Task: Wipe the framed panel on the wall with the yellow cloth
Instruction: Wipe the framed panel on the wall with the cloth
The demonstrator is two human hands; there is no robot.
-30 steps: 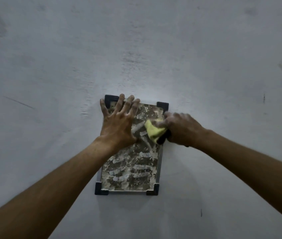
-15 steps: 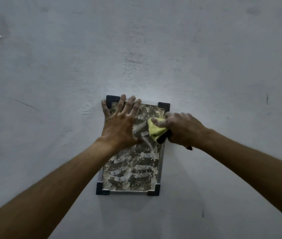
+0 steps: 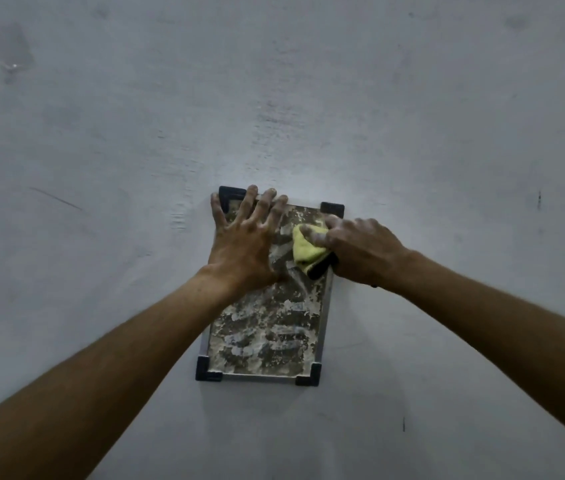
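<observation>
A small framed panel (image 3: 267, 334) hangs on the grey wall, with a thin silver frame, black corner pieces and a surface smeared with white streaks. My left hand (image 3: 243, 244) lies flat on its upper left part, fingers spread over the top edge. My right hand (image 3: 360, 251) grips a bunched yellow cloth (image 3: 305, 251) and presses it against the panel's upper right area, near the right frame edge. A dark part of the cloth shows under my palm.
The grey wall (image 3: 274, 98) fills the whole view, with scuffs, faint scratches and a few small dark marks. A dark stain sits at the upper left (image 3: 11, 53). Nothing else hangs near the panel.
My right hand with the cloth has slid slightly up the panel's right side. My left hand stays pressed in place.
</observation>
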